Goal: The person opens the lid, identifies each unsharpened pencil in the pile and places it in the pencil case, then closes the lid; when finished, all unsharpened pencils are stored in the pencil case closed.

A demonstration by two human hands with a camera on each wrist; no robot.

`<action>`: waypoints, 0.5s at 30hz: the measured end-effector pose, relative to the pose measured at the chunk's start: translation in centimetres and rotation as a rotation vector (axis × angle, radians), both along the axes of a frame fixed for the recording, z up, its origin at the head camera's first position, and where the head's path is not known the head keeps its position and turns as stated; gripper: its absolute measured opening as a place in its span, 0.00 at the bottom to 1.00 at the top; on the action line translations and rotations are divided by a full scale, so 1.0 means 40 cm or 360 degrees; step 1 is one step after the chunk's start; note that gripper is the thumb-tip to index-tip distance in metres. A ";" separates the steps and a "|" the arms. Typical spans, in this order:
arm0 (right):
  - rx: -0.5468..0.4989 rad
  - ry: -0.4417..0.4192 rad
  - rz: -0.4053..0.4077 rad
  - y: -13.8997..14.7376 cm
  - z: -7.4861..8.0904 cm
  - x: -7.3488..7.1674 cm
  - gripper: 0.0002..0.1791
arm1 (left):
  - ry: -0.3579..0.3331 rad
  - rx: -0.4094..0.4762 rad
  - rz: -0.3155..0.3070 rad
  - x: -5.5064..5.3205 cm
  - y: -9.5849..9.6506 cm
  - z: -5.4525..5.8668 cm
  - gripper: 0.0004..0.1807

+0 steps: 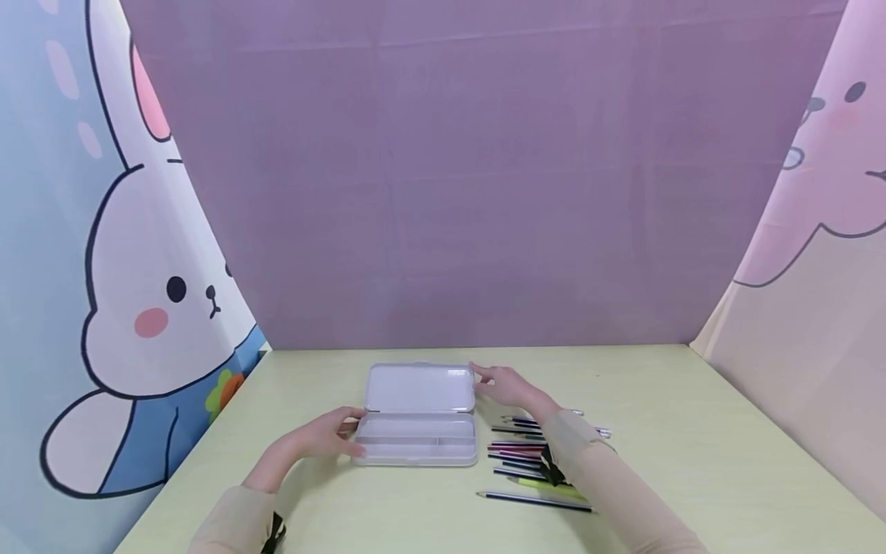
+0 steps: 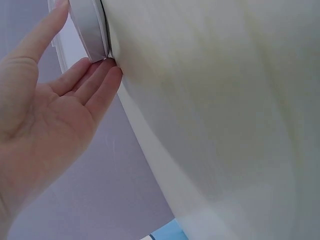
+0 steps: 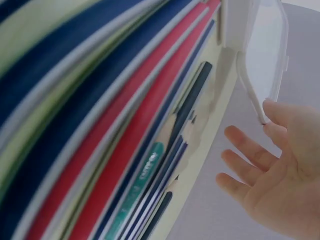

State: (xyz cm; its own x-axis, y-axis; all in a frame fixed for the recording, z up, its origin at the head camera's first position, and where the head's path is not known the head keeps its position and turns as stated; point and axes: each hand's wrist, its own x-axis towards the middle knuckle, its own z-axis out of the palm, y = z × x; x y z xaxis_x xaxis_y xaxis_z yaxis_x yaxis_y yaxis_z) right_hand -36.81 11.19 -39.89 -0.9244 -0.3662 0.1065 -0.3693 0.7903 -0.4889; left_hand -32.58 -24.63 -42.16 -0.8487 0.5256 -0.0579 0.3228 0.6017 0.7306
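Observation:
A translucent white pencil case lies on the table with its lid laid back away from me. Its compartments show no contents. At the case's left end, my left hand grips the edge between thumb and fingers; the left wrist view shows the fingertips at the case's corner. My right hand pinches the lid's right edge between thumb and index finger, the other fingers spread apart in the right wrist view. Several pencils lie beside the case, partly hidden under my right forearm.
One dark striped pencil lies nearest me, below a yellow-green pencil. A green pencil with white lettering shows among the dark and red ones. Behind the pale table hangs a purple cloth; printed curtains flank both sides.

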 end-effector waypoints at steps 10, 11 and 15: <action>-0.0051 0.0030 0.0017 0.010 -0.005 0.019 0.26 | -0.0006 -0.0007 -0.0014 0.006 -0.009 0.002 0.42; -0.0064 0.0050 0.0017 0.010 -0.004 0.021 0.26 | -0.0007 -0.0008 -0.0009 0.007 -0.010 0.002 0.42; -0.0128 0.0134 0.0034 0.009 -0.002 0.030 0.24 | 0.0010 -0.0035 0.0004 0.011 -0.014 0.000 0.42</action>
State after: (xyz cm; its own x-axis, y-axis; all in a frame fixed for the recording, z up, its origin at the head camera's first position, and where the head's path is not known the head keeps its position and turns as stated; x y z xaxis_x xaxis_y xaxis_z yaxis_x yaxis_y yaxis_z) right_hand -35.61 11.55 -39.98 -0.9031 -0.3728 0.2132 -0.4281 0.7412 -0.5171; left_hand -32.13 -25.21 -42.14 -0.8506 0.5220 -0.0638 0.3258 0.6184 0.7151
